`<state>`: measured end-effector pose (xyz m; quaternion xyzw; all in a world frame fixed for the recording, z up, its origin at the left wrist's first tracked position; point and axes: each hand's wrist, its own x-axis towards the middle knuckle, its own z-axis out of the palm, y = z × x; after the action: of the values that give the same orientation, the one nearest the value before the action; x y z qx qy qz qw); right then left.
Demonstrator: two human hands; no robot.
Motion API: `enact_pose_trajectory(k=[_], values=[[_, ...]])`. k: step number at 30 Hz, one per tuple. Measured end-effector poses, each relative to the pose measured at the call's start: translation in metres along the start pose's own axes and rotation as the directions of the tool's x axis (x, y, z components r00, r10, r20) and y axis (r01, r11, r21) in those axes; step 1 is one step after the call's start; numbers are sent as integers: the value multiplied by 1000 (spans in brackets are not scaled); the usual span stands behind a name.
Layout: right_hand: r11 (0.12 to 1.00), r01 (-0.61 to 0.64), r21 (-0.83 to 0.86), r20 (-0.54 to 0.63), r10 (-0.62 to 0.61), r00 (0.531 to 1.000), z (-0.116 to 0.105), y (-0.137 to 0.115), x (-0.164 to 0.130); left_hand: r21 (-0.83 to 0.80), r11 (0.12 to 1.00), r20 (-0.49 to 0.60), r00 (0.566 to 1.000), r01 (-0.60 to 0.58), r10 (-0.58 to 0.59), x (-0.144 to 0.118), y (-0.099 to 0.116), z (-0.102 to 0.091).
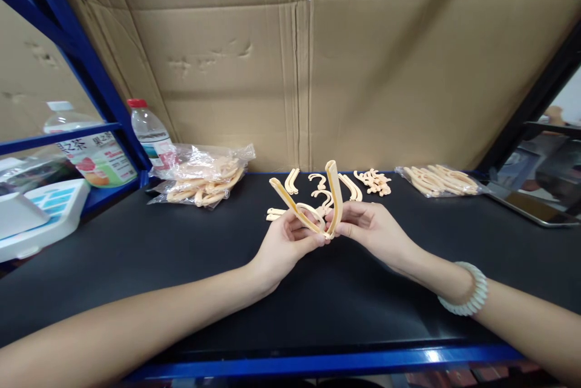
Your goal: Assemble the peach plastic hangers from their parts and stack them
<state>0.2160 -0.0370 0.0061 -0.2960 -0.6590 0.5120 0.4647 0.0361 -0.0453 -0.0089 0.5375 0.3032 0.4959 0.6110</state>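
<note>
Peach plastic everywhere on the black bench [136,255]. Far left we see a water bottle [149,131] and a bag of parts [204,179], parked clear of our working spot. At centre our left hand [284,243] pinches one curved strip [295,209] and our right hand [370,227] pinches another [334,197], ends meeting in a V. Loose hooks [320,185] lie just behind, another bag [438,181] far right.

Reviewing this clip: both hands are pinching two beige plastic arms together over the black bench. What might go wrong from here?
1. The left hand and right hand grip the two plastic arms only at their joined lower ends; the long ends splay apart and may twist or slip.
2. Loose hook pieces lie just behind the hands; a slip could scatter them.
</note>
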Motion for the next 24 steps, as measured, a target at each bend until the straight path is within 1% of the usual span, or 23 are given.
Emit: enact_pose_trajectory(k=[8,14,24], values=[[1000,11,16,33,-11,999,0,0,-1,4,1000,-20,1000,23,-22,-3,3,2],[1000,-8,-4,-5,8,1000,1,0,-3,-8,999,-26,999,37,-37,-5,4,3],[1000,16,13,-26,-16,1000,2,3,-3,-49,996,-59,995,73,-76,-4,6,1]])
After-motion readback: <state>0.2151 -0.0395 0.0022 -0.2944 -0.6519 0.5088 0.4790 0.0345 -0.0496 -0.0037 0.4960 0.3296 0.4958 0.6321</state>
